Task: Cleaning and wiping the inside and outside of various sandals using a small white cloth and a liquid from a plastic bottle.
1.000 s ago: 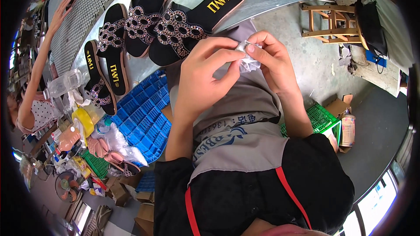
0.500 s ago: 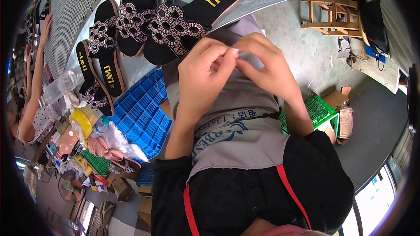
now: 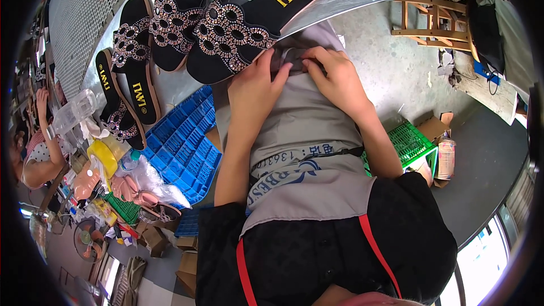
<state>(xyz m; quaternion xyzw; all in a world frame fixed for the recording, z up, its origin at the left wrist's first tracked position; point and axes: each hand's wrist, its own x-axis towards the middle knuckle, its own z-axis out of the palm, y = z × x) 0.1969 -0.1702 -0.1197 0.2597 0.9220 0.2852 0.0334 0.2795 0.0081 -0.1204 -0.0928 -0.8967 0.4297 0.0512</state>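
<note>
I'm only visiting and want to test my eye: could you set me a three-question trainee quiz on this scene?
1. True or false: the wearer's left hand is closer to the jewelled sandals than the right hand is.
2. Pick one: the shoulder straps are A) black, B) red, C) blue.
3. Fill the gap: both hands are over the wearer's grey ____.

Key: 1. True. 2. B. 3. Apron.

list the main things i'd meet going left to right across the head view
Clear plastic bottle → blue rectangular plastic crate → bare left-hand grip → bare right-hand grip → brown slatted wooden stool
</note>
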